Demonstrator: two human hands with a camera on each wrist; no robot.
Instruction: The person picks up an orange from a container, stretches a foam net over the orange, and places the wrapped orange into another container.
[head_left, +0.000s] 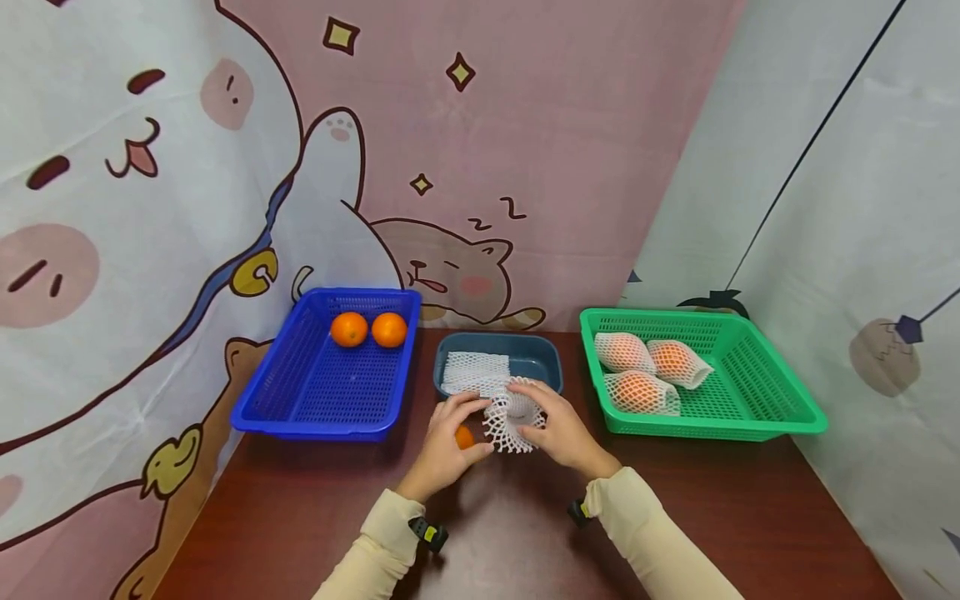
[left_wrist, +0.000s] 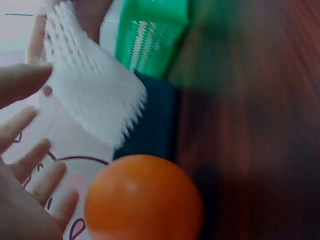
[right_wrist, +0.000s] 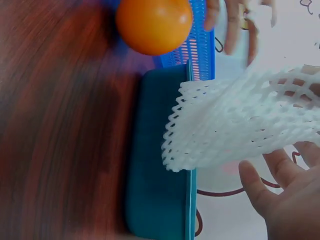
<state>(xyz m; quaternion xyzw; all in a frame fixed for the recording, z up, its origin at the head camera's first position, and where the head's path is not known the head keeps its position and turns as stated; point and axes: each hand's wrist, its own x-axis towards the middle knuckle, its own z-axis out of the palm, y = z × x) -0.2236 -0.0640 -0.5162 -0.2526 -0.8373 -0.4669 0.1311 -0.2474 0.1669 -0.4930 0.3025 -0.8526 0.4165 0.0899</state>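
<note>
A white foam fruit net [head_left: 516, 414] stands spread between both hands, its wide mouth toward the head camera. My right hand [head_left: 562, 429] holds it from the right, fingers at the top edge and thumb lower down. On the other side my left hand [head_left: 444, 446] has its fingers apart, tips close to the net's edge; whether they touch it I cannot tell. In the left wrist view those fingers [left_wrist: 42, 185] look spread and loose. An orange [head_left: 464, 437] sits on the table beside the left hand, partly hidden by it in the head view.
Behind the hands a dark teal tray [head_left: 536, 343] contains more flat foam nets [head_left: 476, 367]. A blue basket [head_left: 322, 429] at left bears two oranges [head_left: 369, 330]. The green basket [head_left: 720, 429] at right has three net-wrapped oranges [head_left: 641, 392]. A printed curtain hangs behind the brown table [head_left: 510, 533].
</note>
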